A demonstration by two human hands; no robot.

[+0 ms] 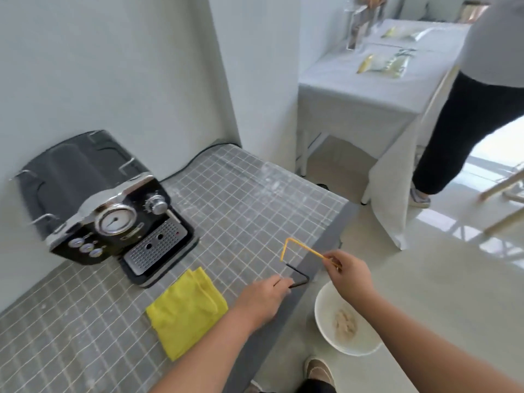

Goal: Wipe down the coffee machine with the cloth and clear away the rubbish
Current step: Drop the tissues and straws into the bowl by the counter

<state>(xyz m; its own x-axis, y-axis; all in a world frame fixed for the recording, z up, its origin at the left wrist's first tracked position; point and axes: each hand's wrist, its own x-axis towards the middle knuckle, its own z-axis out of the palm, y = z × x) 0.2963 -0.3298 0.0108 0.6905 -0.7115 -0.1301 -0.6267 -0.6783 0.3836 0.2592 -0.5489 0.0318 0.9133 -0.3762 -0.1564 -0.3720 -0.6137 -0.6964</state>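
A black and chrome coffee machine [113, 219] stands at the left of the tiled counter [249, 194], against the wall. A folded yellow cloth [185, 310] lies flat in front of it. My left hand [263, 300] pinches a bent black straw [297, 276] near the counter's right edge. My right hand [347, 272] holds a bent yellow straw [300, 246] lifted above that edge. A white bin [344, 321] with crumpled brown rubbish inside sits on the floor below my right hand.
A power cable [195, 160] runs along the wall behind the machine. A cloth-covered table [368, 80] with packets stands beyond the counter. Another person [467, 131] walks at the right. A wooden chair leg [504, 191] shows at the far right.
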